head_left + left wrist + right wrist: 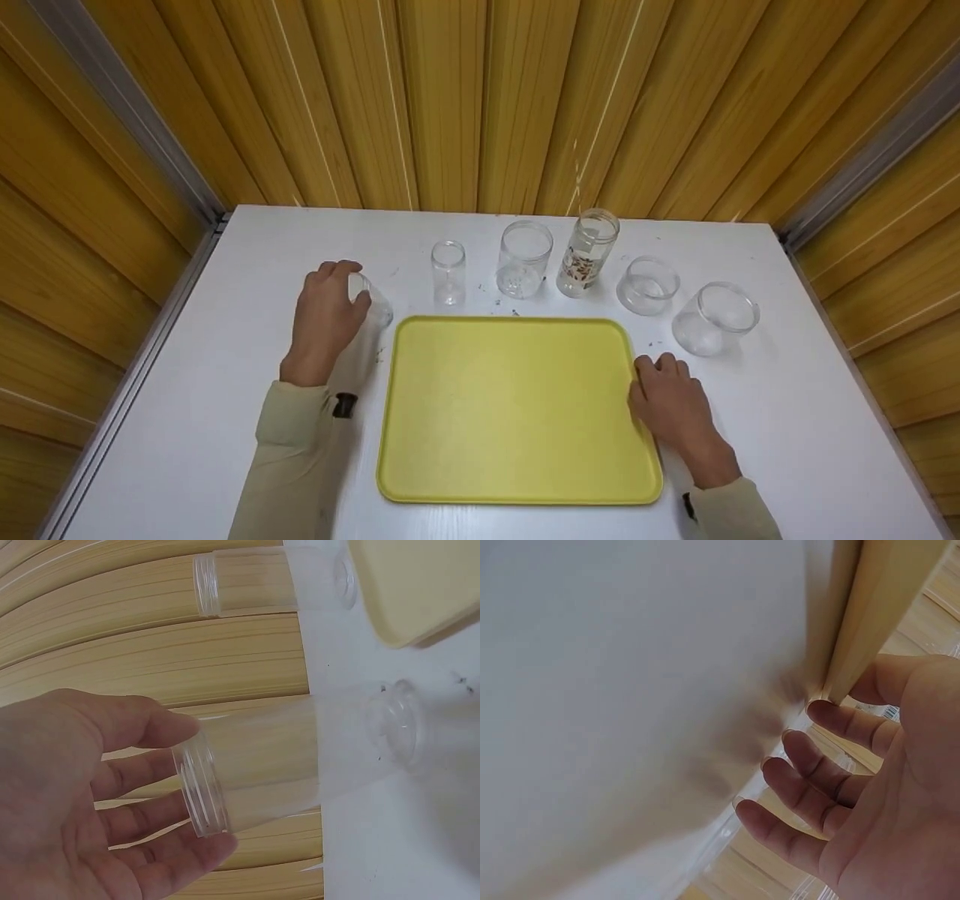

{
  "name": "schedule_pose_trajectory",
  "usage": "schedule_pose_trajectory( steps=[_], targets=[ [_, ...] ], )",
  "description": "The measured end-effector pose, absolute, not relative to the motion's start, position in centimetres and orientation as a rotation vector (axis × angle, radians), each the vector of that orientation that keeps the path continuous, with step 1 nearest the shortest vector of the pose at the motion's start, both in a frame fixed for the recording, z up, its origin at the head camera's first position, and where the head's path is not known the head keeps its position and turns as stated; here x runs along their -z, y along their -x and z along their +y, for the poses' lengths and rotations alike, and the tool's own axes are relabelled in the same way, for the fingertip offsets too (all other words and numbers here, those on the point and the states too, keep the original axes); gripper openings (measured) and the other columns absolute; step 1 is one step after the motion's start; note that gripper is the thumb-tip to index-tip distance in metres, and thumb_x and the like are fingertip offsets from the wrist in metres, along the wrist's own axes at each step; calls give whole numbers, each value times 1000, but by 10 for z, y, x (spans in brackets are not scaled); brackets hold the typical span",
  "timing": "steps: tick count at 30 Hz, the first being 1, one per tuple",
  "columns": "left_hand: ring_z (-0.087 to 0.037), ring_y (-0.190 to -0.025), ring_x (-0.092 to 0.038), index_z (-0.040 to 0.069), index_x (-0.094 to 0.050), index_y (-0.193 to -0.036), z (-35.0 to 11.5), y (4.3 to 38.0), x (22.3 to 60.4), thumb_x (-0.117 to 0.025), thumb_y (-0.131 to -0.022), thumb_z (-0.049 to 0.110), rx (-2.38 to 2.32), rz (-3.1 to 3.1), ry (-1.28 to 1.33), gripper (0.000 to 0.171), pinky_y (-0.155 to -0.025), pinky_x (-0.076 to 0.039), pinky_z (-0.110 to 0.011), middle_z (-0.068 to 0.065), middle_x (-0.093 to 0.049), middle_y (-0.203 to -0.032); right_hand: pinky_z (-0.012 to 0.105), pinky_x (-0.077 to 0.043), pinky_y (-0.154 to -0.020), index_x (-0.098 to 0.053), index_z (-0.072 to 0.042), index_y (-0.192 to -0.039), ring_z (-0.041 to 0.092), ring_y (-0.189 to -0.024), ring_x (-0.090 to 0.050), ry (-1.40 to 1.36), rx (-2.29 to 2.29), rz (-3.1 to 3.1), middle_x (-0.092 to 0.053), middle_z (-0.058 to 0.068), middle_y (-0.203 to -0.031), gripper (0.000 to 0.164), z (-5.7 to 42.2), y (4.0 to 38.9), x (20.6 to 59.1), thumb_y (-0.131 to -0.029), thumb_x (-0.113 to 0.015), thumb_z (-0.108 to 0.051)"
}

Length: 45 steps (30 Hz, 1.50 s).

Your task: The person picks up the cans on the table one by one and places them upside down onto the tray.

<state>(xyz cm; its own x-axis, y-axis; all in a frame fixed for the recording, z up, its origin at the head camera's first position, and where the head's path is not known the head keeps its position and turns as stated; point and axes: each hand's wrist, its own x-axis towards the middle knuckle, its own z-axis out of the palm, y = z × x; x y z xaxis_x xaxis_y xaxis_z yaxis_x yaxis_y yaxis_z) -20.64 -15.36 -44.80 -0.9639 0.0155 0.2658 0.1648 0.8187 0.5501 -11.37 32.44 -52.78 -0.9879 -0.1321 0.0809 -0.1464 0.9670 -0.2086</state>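
My left hand (328,311) grips a clear plastic jar (277,757) by its threaded mouth, thumb on one side and fingers on the other. The jar has no lid, and its base stands at the white table just left of the yellow tray (517,412). In the head view, the fingers partly cover this jar. At the tray's right edge, my right hand (673,401) pinches the rim between thumb and index finger. Its other fingers (802,791) are bent, with their tips close to the table top.
Behind the tray stand a narrow clear jar (449,274), a wide jar (523,259) and a tall jar with a brown pattern (583,259). A low jar (647,286) and a rounder jar (714,320) stand right. Yellow wood-look panels (442,105) enclose the white table (225,360).
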Motion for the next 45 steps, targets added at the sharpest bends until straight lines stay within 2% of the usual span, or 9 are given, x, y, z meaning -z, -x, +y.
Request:
schedule_pose_trajectory(
  steps=[11, 24, 31, 38, 45],
  targets=[
    [-50, -120, -59, -9, -69, -128, -149, 196, 450, -74, -94, 0, 994, -2656, 95, 36, -98, -51, -59, -31, -64, -132, 54, -47, -61, -61, 3, -114, 37, -83, -48, -237, -323, -3023, -50, 17, -93, 18, 323, 113, 530, -104, -59, -12],
    [-46, -123, -60, -6, -69, -129, -133, 181, 450, -76, -92, -1, 1142, -2498, 82, 38, -100, -48, -59, -27, -66, -131, 53, -46, -64, -61, 3, -115, 36, -84, -47, -226, -348, -3048, -50, 17, -94, 20, 326, 113, 529, -103, -59, -12],
    [-43, -119, -63, -5, -69, -129, -124, 175, 452, -79, -92, -2, 1253, -2371, 159, 39, -90, -58, -53, -24, -67, -128, 53, -46, -67, -61, 3, -118, 36, -87, -47, -224, -359, -3074, -50, 17, -97, 23, 328, 113, 528, -103, -60, -14],
    [-40, -120, -63, -2, -68, -131, -117, 171, 454, -78, -93, -1, 1349, -2329, 190, 39, -92, -59, -51, -20, -67, -127, 56, -49, -68, -62, 3, -119, 38, -90, -51, -266, -381, -3028, -52, 18, -98, 22, 328, 113, 529, -101, -64, -11],
    [-29, -117, -64, 0, -69, -132, -111, 168, 452, -78, -95, 3, 1418, -2306, 182, 39, -93, -60, -45, -16, -68, -126, 56, -49, -71, -63, 3, -120, 38, -91, -50, -262, -378, -3058, -52, 18, -99, 24, 331, 113, 528, -101, -66, -12]
  ],
)
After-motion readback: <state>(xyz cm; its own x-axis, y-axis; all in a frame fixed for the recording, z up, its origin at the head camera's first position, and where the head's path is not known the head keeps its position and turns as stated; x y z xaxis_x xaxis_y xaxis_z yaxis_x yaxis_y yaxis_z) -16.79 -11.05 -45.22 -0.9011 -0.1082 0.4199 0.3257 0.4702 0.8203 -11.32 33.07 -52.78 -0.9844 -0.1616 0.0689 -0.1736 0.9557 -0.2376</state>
